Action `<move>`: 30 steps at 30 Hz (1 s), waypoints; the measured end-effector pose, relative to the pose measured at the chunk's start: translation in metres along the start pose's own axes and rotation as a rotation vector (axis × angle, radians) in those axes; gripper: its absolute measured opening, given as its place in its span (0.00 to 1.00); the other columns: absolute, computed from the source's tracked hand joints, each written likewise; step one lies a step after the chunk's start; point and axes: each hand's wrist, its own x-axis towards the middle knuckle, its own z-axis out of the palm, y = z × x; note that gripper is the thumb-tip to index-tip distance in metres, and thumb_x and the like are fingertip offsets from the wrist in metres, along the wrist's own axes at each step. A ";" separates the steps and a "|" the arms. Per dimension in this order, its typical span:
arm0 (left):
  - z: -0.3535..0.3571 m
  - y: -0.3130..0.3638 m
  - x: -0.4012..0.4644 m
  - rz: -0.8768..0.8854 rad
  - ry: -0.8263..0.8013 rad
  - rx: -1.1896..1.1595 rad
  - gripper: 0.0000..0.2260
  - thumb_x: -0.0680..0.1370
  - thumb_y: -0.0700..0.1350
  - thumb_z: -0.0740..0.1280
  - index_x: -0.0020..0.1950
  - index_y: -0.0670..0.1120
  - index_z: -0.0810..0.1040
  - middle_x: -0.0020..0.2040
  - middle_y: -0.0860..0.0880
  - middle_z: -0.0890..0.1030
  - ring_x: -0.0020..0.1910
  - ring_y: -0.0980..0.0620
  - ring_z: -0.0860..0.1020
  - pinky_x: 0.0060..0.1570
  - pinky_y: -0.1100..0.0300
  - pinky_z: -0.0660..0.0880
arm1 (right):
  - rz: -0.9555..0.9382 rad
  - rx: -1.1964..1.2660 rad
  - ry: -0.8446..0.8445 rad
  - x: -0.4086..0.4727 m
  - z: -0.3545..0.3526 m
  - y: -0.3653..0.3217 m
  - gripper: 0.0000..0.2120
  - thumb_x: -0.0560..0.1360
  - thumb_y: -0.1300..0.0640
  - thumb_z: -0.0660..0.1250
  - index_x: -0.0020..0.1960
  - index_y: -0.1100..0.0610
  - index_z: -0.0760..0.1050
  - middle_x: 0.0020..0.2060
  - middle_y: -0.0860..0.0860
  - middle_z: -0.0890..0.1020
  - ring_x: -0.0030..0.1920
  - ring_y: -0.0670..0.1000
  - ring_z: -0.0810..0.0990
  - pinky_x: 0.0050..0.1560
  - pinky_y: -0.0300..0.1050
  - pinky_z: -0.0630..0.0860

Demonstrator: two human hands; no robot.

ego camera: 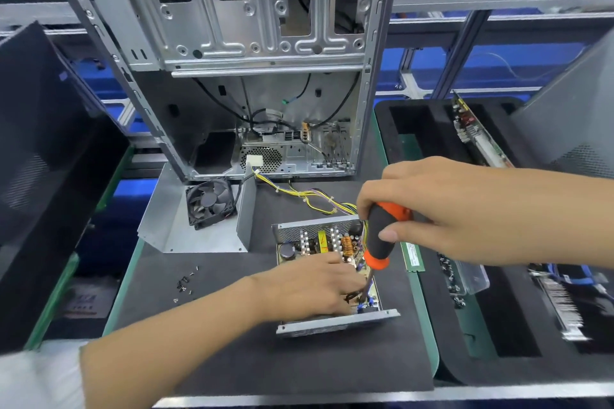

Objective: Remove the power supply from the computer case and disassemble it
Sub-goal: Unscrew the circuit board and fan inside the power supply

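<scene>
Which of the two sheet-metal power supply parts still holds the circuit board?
The open tray under both hands, nearer the camera. The cover behind it, left, carries only the fan.

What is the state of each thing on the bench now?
Power supply: out of case, cover off.
Cover: lying apart, fan inside.
Case: upright, open.
Screwdriver: gripped by right hand, tip in supply.
Left hand: resting on board.
Screws: loose on mat.

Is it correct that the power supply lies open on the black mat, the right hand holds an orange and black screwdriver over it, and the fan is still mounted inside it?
Not quite. The head view shows the fan outside the power supply, on the removed metal cover beside it. The rest holds: it lies open on the black mat, and the right hand holds the screwdriver over it.
</scene>
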 end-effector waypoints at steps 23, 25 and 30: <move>0.017 0.000 -0.004 0.111 0.084 0.289 0.14 0.76 0.35 0.54 0.41 0.50 0.74 0.47 0.50 0.70 0.45 0.49 0.66 0.46 0.57 0.59 | 0.073 0.016 -0.029 -0.004 0.005 -0.003 0.06 0.79 0.46 0.59 0.55 0.39 0.65 0.45 0.40 0.67 0.47 0.38 0.66 0.53 0.42 0.68; 0.019 0.000 -0.005 0.113 0.084 0.286 0.13 0.76 0.34 0.55 0.43 0.50 0.74 0.47 0.50 0.69 0.46 0.49 0.67 0.46 0.57 0.60 | 0.071 0.007 -0.026 -0.004 0.005 -0.005 0.06 0.79 0.46 0.59 0.55 0.40 0.65 0.45 0.41 0.67 0.46 0.37 0.66 0.53 0.42 0.68; 0.021 -0.002 -0.003 0.132 0.100 0.232 0.10 0.78 0.36 0.60 0.42 0.50 0.75 0.47 0.50 0.70 0.46 0.48 0.70 0.45 0.57 0.61 | 0.067 -0.020 -0.016 -0.005 0.005 -0.009 0.06 0.79 0.47 0.59 0.56 0.41 0.66 0.46 0.41 0.68 0.44 0.34 0.64 0.48 0.40 0.64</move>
